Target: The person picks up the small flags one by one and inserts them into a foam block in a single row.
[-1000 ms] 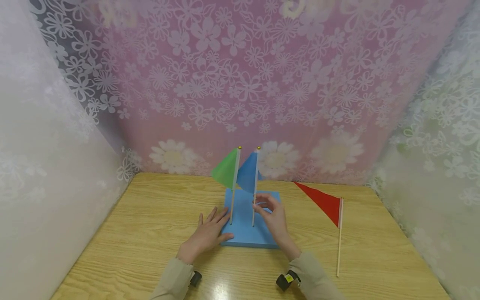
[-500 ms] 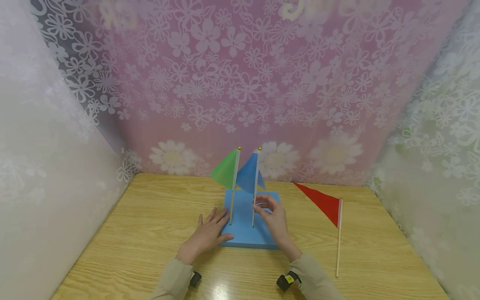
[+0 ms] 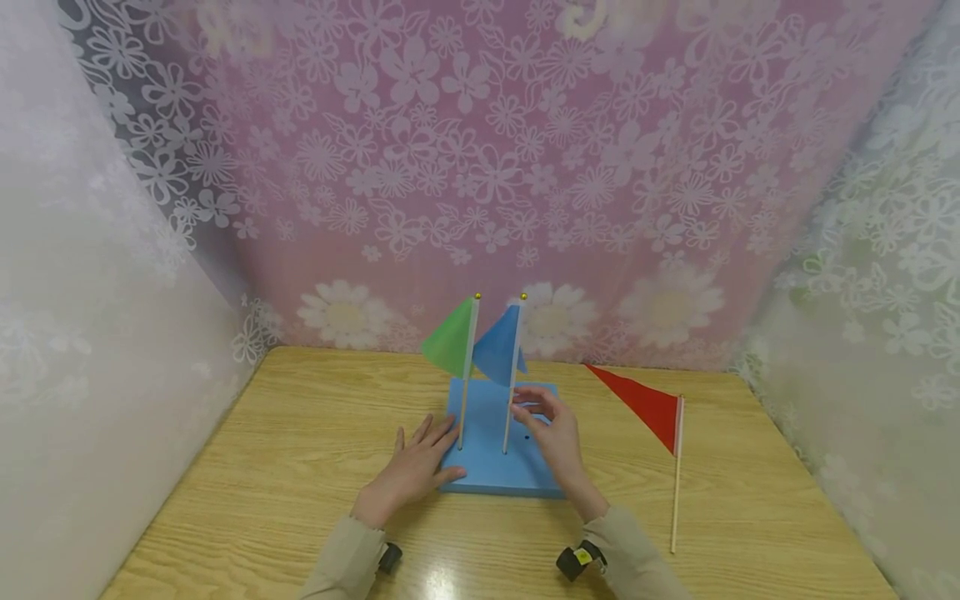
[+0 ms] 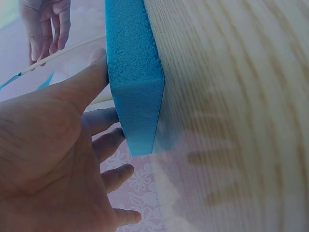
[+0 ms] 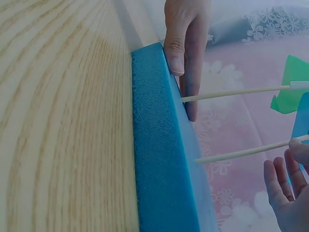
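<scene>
A blue foam block (image 3: 487,471) lies flat on the table. Two small flags on wooden sticks stand in it: a green flag (image 3: 452,337) on the left and a blue flag (image 3: 498,346) on the right, its stick leaning a little right. My left hand (image 3: 412,473) rests on the block's left edge with fingers spread, thumb and some fingertips touching it. With thumb and fingertips, my right hand (image 3: 553,437) pinches the blue flag's stick (image 5: 246,153) below the cloth. A small dark hole (image 3: 527,437) shows in the block beside the right hand.
A red flag (image 3: 645,408) on its stick lies on the wooden table (image 3: 300,450) to the right of the block. Flowered pink cloth (image 3: 480,167) hangs behind the table, and pale flowered sheets stand at both sides.
My right hand has shifted slightly right, and the blue flag's top has tilted right with it. The dark hole has come into sight. My left hand has stayed in place.
</scene>
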`<state>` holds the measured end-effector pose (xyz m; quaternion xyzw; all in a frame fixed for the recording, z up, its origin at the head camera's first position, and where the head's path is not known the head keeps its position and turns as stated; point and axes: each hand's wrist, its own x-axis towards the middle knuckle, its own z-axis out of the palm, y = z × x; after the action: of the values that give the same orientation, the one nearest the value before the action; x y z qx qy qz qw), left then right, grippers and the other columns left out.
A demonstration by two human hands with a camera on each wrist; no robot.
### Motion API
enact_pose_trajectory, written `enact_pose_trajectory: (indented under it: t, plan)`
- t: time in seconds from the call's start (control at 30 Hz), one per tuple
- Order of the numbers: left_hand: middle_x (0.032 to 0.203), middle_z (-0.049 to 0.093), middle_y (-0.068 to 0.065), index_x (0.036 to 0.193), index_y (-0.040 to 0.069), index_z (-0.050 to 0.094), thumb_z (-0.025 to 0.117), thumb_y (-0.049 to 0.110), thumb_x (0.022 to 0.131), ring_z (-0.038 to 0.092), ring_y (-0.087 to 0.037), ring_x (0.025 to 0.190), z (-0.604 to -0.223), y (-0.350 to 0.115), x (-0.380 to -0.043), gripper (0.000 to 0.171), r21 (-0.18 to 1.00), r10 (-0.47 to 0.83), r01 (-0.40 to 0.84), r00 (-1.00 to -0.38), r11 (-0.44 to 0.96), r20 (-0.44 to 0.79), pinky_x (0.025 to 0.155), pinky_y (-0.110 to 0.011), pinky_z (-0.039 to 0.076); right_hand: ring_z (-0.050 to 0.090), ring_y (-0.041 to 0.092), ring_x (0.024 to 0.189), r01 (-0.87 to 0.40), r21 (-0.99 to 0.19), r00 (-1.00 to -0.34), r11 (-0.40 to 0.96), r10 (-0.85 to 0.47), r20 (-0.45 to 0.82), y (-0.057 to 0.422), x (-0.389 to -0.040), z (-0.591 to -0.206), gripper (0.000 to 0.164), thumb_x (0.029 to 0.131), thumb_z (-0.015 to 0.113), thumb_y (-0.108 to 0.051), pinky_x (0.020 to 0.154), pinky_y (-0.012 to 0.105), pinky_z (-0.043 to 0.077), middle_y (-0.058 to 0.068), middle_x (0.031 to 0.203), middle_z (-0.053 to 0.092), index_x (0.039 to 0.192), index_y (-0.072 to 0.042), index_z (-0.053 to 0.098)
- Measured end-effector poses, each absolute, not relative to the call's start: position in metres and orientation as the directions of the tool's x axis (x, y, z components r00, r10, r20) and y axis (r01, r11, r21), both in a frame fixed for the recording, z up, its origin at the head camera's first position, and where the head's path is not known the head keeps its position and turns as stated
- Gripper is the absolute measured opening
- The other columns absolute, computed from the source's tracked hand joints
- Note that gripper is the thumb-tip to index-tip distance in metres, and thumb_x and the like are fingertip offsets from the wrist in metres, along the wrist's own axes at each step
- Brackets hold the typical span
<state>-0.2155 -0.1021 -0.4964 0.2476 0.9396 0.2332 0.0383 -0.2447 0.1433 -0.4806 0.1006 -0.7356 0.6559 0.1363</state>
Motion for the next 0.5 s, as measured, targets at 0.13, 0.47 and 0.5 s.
enact_pose_trajectory:
  t: [0.13, 0.47, 0.5]
  plan:
    - [0.165, 0.030, -0.014, 0.157, 0.008, 0.039, 0.064, 0.040, 0.099, 0.018, -0.044, 0.152, -0.497, -0.102, -0.215, 0.070, 0.463, 0.486, 0.447, -0.873, 0.765, 0.040, 0.111, -0.079, 0.010, 0.068, 0.042, 0.095, -0.333, -0.935, -0.939, 0.122, 0.047, 0.341, 0.149, -0.244, -0.478, 0.026, 0.092, 0.075, -0.004, 0.081, 0.029, 0.061, 0.019, 0.109, 0.071, 0.117, -0.002, 0.071]
    - [0.164, 0.031, -0.014, 0.156, 0.007, 0.041, 0.064, 0.039, 0.099, 0.019, -0.044, 0.152, -0.493, -0.102, -0.213, 0.069, 0.462, 0.486, 0.449, -0.873, 0.765, 0.045, 0.111, -0.079, 0.010, 0.071, 0.021, 0.091, -0.326, -0.932, -0.931, 0.158, 0.115, 0.346, 0.190, -0.240, -0.464, 0.031, 0.096, 0.070, -0.007, 0.082, 0.023, 0.059, 0.023, 0.114, 0.067, 0.125, 0.003, 0.065]
    - [0.164, 0.031, -0.015, 0.156, 0.006, 0.041, 0.064, 0.039, 0.099, 0.019, -0.044, 0.152, -0.493, -0.102, -0.213, 0.069, 0.462, 0.486, 0.449, -0.873, 0.765, 0.045, 0.111, -0.079, 0.011, 0.071, 0.017, 0.090, -0.337, -0.928, -0.926, 0.157, 0.124, 0.357, 0.197, -0.239, -0.464, 0.030, 0.096, 0.070, -0.006, 0.082, 0.023, 0.059, 0.022, 0.113, 0.068, 0.125, 0.004, 0.065]
